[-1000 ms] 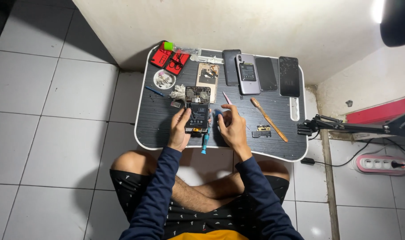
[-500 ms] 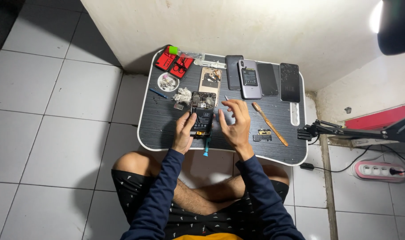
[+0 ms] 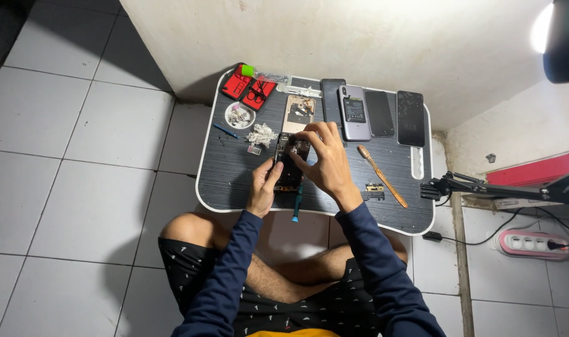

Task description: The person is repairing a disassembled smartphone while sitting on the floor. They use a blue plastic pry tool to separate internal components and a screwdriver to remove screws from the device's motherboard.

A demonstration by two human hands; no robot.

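An opened phone (image 3: 289,167) with its insides showing lies on the small dark table (image 3: 234,175). My left hand (image 3: 261,188) grips the phone's lower left edge. My right hand (image 3: 325,159) lies over its right side, fingertips pinched at the phone's upper end; whether they hold a small part cannot be seen. A blue-handled screwdriver (image 3: 296,205) rests just under my right hand, at the table's front edge. The phone's back cover (image 3: 299,113) lies just beyond.
Several phones (image 3: 354,112) line the table's far edge, with a red tool case (image 3: 247,90) at the far left. A white dish (image 3: 239,115), a wooden stick (image 3: 382,176) and a small part (image 3: 375,189) lie around. A power strip (image 3: 534,243) sits on the floor right.
My right hand has moved from beside the phone up onto its upper end. The left hand keeps its grip on the phone. The camera has shifted a little.
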